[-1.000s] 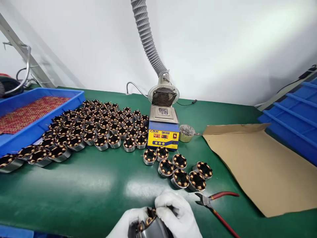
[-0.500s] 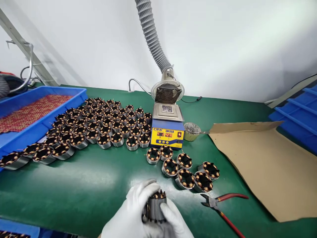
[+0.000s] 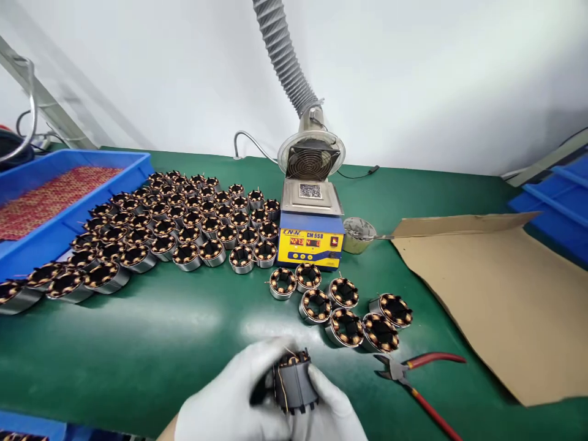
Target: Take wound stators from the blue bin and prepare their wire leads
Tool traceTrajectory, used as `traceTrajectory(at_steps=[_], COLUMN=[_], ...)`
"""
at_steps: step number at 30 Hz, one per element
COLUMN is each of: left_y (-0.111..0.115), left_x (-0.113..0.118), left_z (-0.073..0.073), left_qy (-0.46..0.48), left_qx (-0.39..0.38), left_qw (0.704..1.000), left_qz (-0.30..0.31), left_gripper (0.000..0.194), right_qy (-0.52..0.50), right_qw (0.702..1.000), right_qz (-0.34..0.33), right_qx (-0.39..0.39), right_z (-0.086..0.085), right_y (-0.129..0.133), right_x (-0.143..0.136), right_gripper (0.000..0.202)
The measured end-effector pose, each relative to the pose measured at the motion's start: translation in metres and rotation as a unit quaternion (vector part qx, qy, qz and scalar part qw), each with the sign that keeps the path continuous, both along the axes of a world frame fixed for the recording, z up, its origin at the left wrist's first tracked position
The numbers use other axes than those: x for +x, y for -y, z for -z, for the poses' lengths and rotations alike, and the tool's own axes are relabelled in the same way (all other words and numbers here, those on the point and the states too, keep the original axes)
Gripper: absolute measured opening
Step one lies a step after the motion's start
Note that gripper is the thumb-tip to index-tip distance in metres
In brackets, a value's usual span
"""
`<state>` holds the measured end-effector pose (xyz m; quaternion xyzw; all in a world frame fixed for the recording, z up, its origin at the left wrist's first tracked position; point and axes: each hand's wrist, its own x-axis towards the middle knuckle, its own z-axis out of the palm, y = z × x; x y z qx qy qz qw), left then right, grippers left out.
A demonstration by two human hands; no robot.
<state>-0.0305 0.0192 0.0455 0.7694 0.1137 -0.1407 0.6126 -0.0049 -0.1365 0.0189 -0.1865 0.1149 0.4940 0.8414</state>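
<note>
In white gloves, both hands are closed round one motor stator (image 3: pixel 297 384) at the front edge of the table. My left hand (image 3: pixel 234 395) curves over its left side, fingers near the top rim, blurred a little. My right hand (image 3: pixel 337 404) grips it from the right, thumb against the dark grey outer wall. A thin copper wire runs down that wall and another end sticks up at the top. Right of my hands lie diagonal cutters (image 3: pixel 402 370) with red handles, jaws apart. Several finished-looking copper-wound stators (image 3: pixel 345 327) stand just beyond.
Many more stators (image 3: pixel 188 256) cover the left side, beside a blue tray (image 3: pixel 138 160) of small red pieces. A blue-and-yellow CM 558 solder pot (image 3: pixel 310 245) stands under an extraction duct (image 3: pixel 285 61). A small tub (image 3: pixel 358 236) and cardboard (image 3: pixel 496 294) are to the right.
The held stator has turned and tilted a little, bringing the copper wire on its side into view. My left hand's fingers have shifted round it. The camera view has moved slightly.
</note>
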Motion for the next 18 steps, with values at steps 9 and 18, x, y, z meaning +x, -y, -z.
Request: traceTrajectory(at_steps=[9,18], left_y=[0.017,0.013], left_x=[0.015,-0.013], left_z=[0.011,0.014], left_qy=[0.062,-0.012], left_qx=[-0.133,-0.038], left_qw=[0.965,0.998], left_qz=[-0.218,-0.056], left_gripper=[0.02,0.081], right_qy=[0.034,-0.025], right_qw=[0.999,1.0], right_qz=[-0.012,-0.015], right_qx=[-0.033,-0.001], right_z=[0.012,0.007], right_y=[0.005,0.003], right_x=[-0.004,0.001], right_gripper=[0.034,0.039])
